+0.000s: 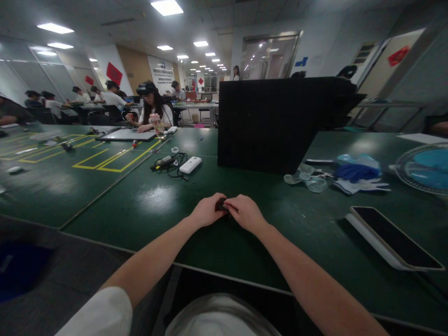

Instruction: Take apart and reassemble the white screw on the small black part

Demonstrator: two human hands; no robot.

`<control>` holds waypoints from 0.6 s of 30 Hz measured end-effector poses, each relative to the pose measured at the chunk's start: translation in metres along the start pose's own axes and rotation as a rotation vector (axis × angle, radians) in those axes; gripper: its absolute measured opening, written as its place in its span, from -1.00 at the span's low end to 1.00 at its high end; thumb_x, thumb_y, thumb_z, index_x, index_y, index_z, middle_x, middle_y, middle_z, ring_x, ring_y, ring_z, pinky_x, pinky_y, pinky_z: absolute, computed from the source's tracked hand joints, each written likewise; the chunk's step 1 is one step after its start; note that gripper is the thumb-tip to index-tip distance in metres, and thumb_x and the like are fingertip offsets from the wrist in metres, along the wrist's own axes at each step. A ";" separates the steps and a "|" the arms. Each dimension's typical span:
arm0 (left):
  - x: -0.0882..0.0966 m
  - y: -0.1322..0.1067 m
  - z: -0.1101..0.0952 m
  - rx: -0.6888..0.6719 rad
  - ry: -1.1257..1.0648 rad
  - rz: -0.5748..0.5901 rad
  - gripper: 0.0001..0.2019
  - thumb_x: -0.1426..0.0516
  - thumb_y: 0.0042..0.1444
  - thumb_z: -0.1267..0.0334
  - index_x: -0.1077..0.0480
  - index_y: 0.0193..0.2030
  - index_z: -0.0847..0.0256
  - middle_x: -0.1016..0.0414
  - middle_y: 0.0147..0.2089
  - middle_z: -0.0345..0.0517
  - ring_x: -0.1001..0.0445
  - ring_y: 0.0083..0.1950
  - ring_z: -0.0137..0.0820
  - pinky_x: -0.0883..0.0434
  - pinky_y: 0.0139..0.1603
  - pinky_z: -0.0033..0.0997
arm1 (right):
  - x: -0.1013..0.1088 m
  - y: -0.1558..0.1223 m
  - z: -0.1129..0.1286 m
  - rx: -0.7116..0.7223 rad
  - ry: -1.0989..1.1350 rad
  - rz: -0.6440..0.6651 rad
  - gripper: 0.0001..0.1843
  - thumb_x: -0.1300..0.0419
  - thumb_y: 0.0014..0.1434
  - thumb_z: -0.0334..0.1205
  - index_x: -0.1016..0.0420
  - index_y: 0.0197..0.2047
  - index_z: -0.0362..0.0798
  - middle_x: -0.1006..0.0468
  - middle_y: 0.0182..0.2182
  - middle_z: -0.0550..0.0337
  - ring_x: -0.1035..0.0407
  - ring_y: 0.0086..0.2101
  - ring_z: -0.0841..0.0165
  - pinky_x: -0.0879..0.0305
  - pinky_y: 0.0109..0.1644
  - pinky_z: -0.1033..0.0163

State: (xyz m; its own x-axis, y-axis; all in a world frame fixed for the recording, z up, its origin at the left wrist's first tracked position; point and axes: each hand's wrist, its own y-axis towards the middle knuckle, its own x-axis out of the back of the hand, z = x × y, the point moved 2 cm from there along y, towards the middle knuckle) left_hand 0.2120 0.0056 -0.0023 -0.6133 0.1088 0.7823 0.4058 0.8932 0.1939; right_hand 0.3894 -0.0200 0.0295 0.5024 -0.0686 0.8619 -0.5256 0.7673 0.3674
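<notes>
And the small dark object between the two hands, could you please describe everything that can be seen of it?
The small dark object looks blackish, with a slightly paler patch toward the right hand. The left hand grips it from one side; the right hand's fingers meet it at the other. It is over the green tabletop; whether it touches that is unclear. Fingers cover much of it, so parts, material and shape cannot be told.

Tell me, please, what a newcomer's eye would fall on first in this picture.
Probably the big black boxy object, upright on the green table right of centre. Before it, the left hand and right hand hold a small dark item. A red diamond shows upper left.
</notes>
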 end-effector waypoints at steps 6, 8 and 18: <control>-0.001 0.001 0.002 0.022 0.010 -0.004 -0.51 -0.25 0.05 0.11 -0.30 0.14 0.05 -0.56 -0.08 -0.14 -0.55 -0.13 -0.29 -0.44 -0.13 -0.33 | 0.002 0.002 -0.003 0.060 -0.161 -0.041 -0.80 -0.12 0.29 -0.27 -0.58 -0.14 0.04 -0.52 -0.08 0.07 -0.38 -0.15 0.23 -0.34 -0.23 0.16; 0.000 0.000 0.002 0.035 0.001 -0.008 -0.51 -0.25 0.05 0.14 -0.30 0.13 0.04 -0.56 -0.09 -0.16 -0.55 -0.13 -0.30 -0.44 -0.13 -0.34 | 0.009 0.001 -0.010 0.001 -0.179 -0.107 -0.79 -0.12 0.29 -0.22 -0.57 -0.10 0.03 -0.50 -0.10 0.05 -0.38 -0.18 0.24 -0.34 -0.25 0.18; 0.007 -0.002 0.002 0.121 0.022 -0.031 -0.56 -0.23 0.10 0.11 -0.31 0.12 0.02 -0.56 -0.07 -0.14 -0.55 -0.10 -0.28 -0.41 -0.17 -0.37 | 0.054 -0.014 -0.081 -0.589 -0.149 0.176 -0.45 -0.10 0.12 0.34 -0.58 -0.31 0.00 -0.57 -0.34 0.07 -0.44 -0.38 0.24 -0.27 -0.42 0.19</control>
State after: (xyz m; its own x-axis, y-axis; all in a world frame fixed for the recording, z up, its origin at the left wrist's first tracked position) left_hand 0.2052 0.0057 0.0015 -0.6089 0.0720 0.7900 0.3010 0.9424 0.1461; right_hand 0.4795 0.0169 0.0425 0.3200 0.0352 0.9468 -0.1043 0.9945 -0.0017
